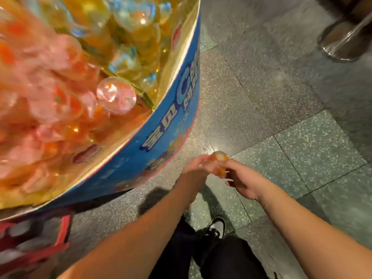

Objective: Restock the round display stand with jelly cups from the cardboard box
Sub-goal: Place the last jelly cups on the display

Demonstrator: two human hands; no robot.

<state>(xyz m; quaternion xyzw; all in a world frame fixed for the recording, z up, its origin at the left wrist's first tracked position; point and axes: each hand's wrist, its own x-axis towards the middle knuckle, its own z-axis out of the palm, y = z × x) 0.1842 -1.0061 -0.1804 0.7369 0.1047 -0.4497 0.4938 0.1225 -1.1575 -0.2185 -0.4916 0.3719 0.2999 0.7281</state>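
The round display stand (pixel 161 125) has a blue printed wall and fills the upper left. It is heaped with jelly cups (pixel 60 97), pink and orange ones near me and yellow ones further back. In front of the stand, above the floor, both my hands meet around one orange jelly cup (pixel 219 158). My right hand (pixel 243 180) grips the cup from the right. My left hand (pixel 194 165) pinches it from the left. The cardboard box is out of view.
Grey-green speckled floor tiles (pixel 302 148) spread to the right of the stand. A red crate-like object (pixel 40 244) sits at the lower left under the stand. A shiny metal base (pixel 342 43) stands at the top right. My dark trousers and a shoe (pixel 215 228) are below.
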